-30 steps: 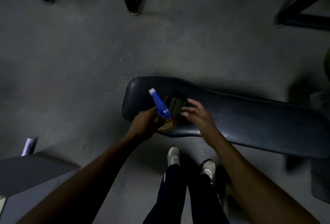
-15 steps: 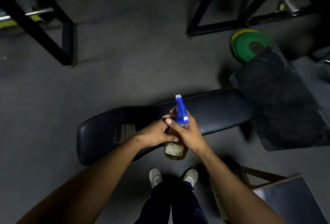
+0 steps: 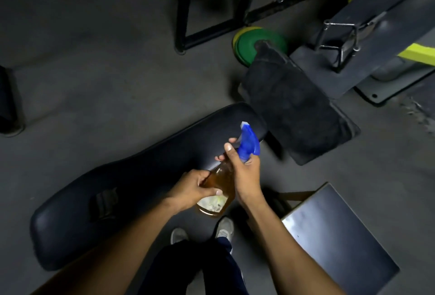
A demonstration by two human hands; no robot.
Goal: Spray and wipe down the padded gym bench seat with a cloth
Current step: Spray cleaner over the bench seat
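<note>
The right hand [image 3: 246, 172] now has its grip clamped around the neck of the spray bottle [image 3: 221, 184], just under the blue trigger head [image 3: 249, 143], with a fingertip reaching up beside the trigger. A second ago this hand was free above the pad while the left hand alone carried the bottle; half a second ago the two hands met on it. The left hand [image 3: 195, 189] has slid down and now grips the amber body low, near the pale label. By my reading the bottle is passing to the right hand, so spraying looks about to start and wiping has not begun.

The bottle sits tilted at centre frame, nozzle pointing toward the upper right, held above the near edge of the padded bench seat [image 3: 146, 172]. It holds amber liquid, and the level cannot be read.

The seat is a long dark vinyl pad running from lower left to the centre right. Its surface looks dull and dry, with no visible wet patch. A folded cloth [image 3: 104, 203] lies on the pad at its lower left part, well apart from both hands.

At upper right, green weight plates [image 3: 247, 46] rest on the floor.
</note>
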